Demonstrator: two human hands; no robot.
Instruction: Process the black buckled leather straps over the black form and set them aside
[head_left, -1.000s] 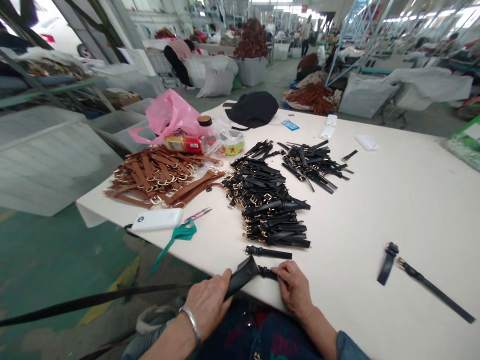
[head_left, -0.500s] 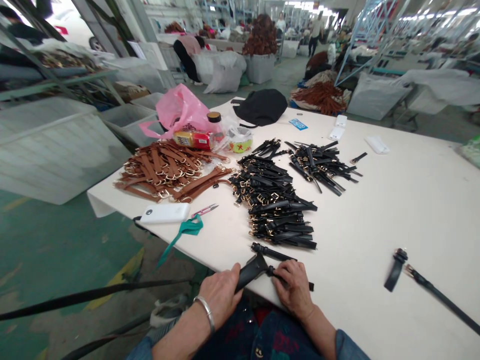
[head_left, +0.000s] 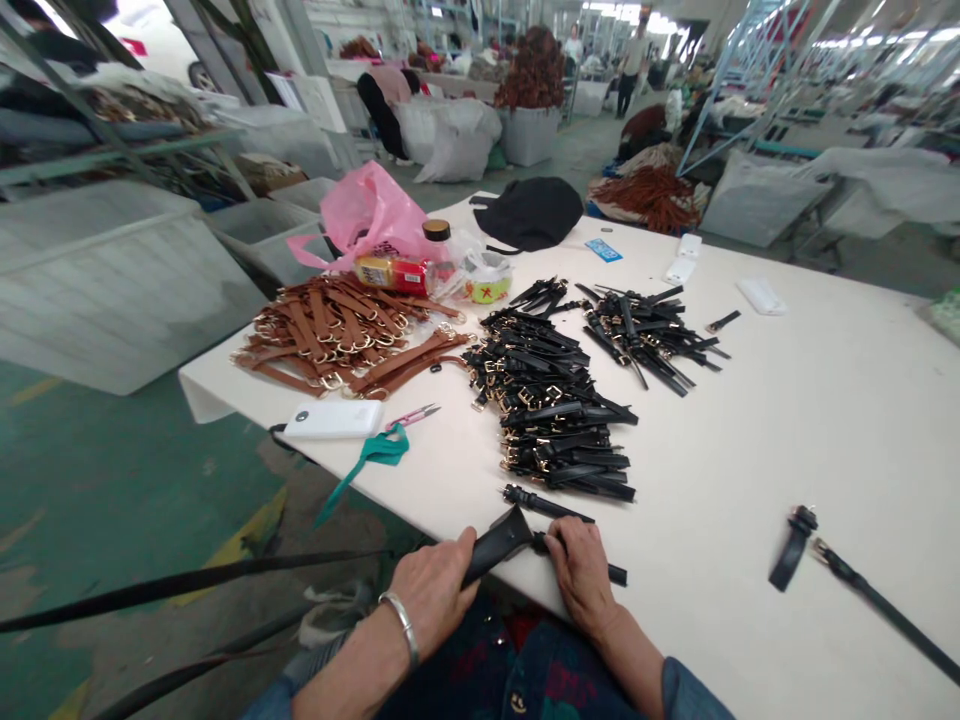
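Gripping a wide black belt [head_left: 496, 548] at the near edge of the table [head_left: 750, 410], the left hand [head_left: 433, 580] is curled around it; the right hand [head_left: 583, 572] is folded over a short black strap [head_left: 617, 575] by the belt's end. Beyond lie a loose strap [head_left: 549, 504], a black strap pile [head_left: 559, 405], brown straps [head_left: 330, 335] leftward, then a pink bag [head_left: 367, 215].

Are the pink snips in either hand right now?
No, the pink snips lie on the white table by the teal strip, apart from the left hand and right hand.

Left hand [head_left: 435, 578] holds a wide strap [head_left: 496, 546], right hand [head_left: 582, 575] a narrow strap [head_left: 617, 575].
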